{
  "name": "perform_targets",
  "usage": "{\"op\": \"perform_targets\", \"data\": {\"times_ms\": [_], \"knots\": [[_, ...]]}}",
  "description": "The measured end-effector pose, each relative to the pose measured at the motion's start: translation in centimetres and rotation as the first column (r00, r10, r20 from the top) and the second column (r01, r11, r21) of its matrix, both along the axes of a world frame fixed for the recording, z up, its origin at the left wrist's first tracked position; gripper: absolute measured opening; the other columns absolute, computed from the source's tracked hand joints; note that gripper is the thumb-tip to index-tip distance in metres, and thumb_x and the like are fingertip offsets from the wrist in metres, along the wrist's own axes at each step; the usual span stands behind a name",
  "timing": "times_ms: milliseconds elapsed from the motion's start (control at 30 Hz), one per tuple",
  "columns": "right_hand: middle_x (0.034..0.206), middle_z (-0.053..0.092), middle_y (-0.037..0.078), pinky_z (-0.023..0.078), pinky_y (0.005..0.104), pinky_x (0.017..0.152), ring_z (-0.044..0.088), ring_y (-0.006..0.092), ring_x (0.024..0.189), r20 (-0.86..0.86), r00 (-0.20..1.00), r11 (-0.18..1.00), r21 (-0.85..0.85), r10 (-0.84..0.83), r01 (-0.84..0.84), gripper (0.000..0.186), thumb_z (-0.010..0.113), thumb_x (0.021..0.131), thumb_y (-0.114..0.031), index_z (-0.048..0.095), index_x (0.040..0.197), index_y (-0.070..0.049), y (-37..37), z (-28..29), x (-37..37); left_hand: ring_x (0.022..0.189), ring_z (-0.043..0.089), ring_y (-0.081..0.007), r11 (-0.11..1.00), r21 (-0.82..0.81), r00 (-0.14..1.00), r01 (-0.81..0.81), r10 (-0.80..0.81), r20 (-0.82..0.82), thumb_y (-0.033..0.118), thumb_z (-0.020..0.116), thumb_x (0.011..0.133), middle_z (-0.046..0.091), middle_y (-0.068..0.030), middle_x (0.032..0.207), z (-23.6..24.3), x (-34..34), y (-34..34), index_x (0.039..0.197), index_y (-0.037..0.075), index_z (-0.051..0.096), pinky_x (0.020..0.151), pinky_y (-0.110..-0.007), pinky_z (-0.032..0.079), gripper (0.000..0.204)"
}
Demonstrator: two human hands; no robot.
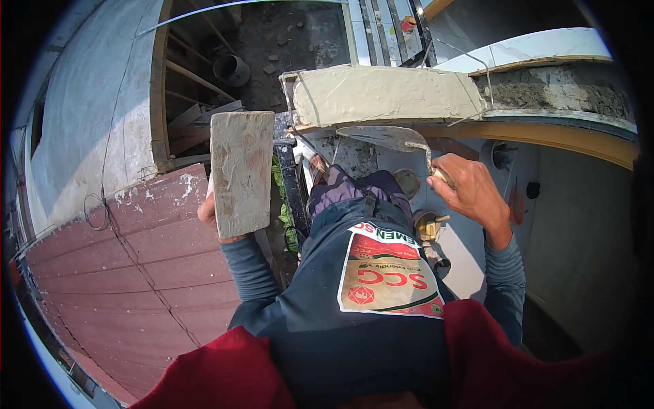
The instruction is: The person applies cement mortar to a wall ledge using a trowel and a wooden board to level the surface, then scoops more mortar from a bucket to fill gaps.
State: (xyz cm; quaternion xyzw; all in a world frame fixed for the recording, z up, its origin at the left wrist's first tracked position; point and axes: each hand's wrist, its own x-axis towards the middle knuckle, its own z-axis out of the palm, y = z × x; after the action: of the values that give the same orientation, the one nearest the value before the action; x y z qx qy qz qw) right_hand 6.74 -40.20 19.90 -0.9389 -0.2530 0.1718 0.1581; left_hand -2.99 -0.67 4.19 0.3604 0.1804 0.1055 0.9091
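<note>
Flat rectangular wooden board [242, 174]: grey-beige, streaked paler
Thin metal trowel [385, 137]: silvery-grey blade
Long smooth plaster ledge [392, 94]: cream
Planked wall [146, 255]: maroon, flecked white
Cloth sleeves [505, 276]: blue-grey, ribbed
Rectangular printed panel [388, 262]: red, white, tan, green

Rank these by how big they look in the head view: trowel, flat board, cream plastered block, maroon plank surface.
1. Maroon plank surface
2. Cream plastered block
3. Flat board
4. Trowel
Apparent size only; nearness to the camera may enlarge the board.
</note>
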Motion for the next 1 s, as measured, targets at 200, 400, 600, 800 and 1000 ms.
{"op": "perform_targets", "data": {"times_ms": [200, 400, 600, 800, 1000], "knots": [[0.086, 0.062, 0.016, 0.047, 0.0444, 0.064, 0.061, 0.0363, 0.072, 0.052, 0.997, 0.989, -0.134, 0.065, -0.058, 0.023, 0.068, 0.086, -0.018, 0.061, 0.099, 0.0, 0.9, -0.2, 0.9, 0.114, 0.06, -0.0284, 0.89, 0.455, 0.999, 0.015, -0.001, -0.032, 0.028, 0.051, 0.083, 0.055, -0.0205, 0.132, -1.6, -0.1, 0.3, 0.139, -0.007, 0.041, 0.098, -0.04, 0.049, 0.066], [0.087, 0.064, 0.016, 0.048, 0.0429, 0.065, 0.062, 0.036, 0.074, 0.031, 0.997, 0.997, -0.013, 0.074, -0.074, 0.026, 0.069, 0.085, -0.02, 0.063, 0.099, 0.001, 2.5, -0.8, 1.4, 0.113, 0.061, -0.0273, 0.988, 0.151, 0.998, 0.025, -0.034, 0.059, 0.026, 0.048, 0.084, 0.056, -0.0201, 0.131, -0.6, 0.0, 0.3, 0.139, -0.007, 0.041, 0.097, -0.039, 0.049, 0.065], [0.084, 0.066, 0.014, 0.049, 0.0344, 0.061, 0.064, 0.0236, 0.067, -0.08, 0.972, 0.941, 0.247, -0.219, 0.232, 0.026, 0.069, 0.086, -0.016, 0.065, 0.101, 0.004, -1.7, -0.3, 0.3, 0.114, 0.06, -0.0293, 0.996, 0.085, 0.999, 0.025, -0.026, 0.018, 0.03, 0.05, 0.081, 0.055, -0.0206, 0.132, -0.9, -0.5, 0.5, 0.141, -0.006, 0.037, 0.099, -0.04, 0.048, 0.071], [0.081, 0.063, 0.008, 0.045, 0.0213, 0.05, 0.057, 0.0105, 0.057, -0.531, 0.683, 0.368, 0.584, -0.501, 0.723, 0.034, 0.063, 0.093, -0.021, 0.06, 0.112, 0.007, -5.8, -0.5, -3.2, 0.115, 0.06, -0.0331, 0.966, 0.022, 0.963, 0.257, -0.258, 0.079, 0.041, 0.062, 0.068, 0.054, -0.0237, 0.131, 7.2, 4.5, -5.4, 0.147, -0.003, 0.031, 0.098, -0.04, 0.048, 0.096], [0.082, 0.062, 0.012, 0.045, 0.0215, 0.047, 0.058, 0.0128, 0.057, -0.523, 0.617, 0.042, 0.742, -0.587, 0.669, 0.034, 0.06, 0.093, -0.019, 0.059, 0.112, 0.009, -9.2, -0.3, -7.8, 0.094, 0.06, -0.021, 0.567, 0.341, 0.6, 0.75, -0.8, 0.01, 0.039, 0.065, 0.065, 0.061, -0.0175, 0.108, 9.1, 9.6, -11.0, 0.149, -0.004, 0.028, 0.089, -0.028, 0.042, 0.101]]}}
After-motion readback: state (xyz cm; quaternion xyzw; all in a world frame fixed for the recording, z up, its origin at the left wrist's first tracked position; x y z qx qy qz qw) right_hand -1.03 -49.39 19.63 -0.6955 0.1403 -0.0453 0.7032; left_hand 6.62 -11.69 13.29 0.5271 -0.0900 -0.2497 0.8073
